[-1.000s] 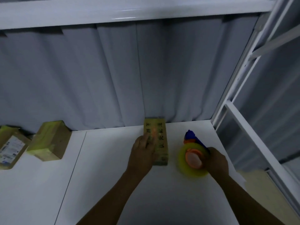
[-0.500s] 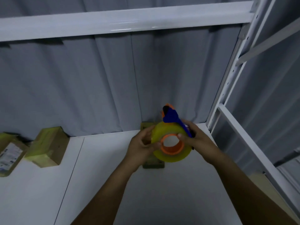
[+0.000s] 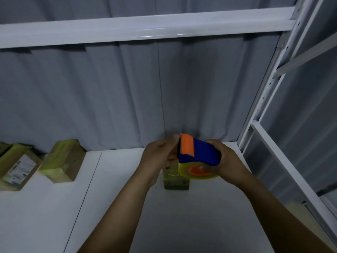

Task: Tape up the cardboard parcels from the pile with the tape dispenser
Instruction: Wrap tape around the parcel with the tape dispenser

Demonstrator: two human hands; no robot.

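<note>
Now the tape dispenser [image 3: 197, 155] is gripped by the right hand [image 3: 227, 160] above the parcel [image 3: 175, 181], its front edge pinched by the left hand [image 3: 158, 156]

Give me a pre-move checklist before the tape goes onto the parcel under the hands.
1. Blue and orange tape dispenser with yellowish roll gripped by right hand: ok.
2. Left hand at the dispenser's orange front end: ok.
3. Free tape end pulled out: cannot tell, blurred.
4. Small brown cardboard parcel lying flat on the white table below the hands: ok.
5. Parcel steadied by a hand: not ok, both are up at the dispenser.
</note>
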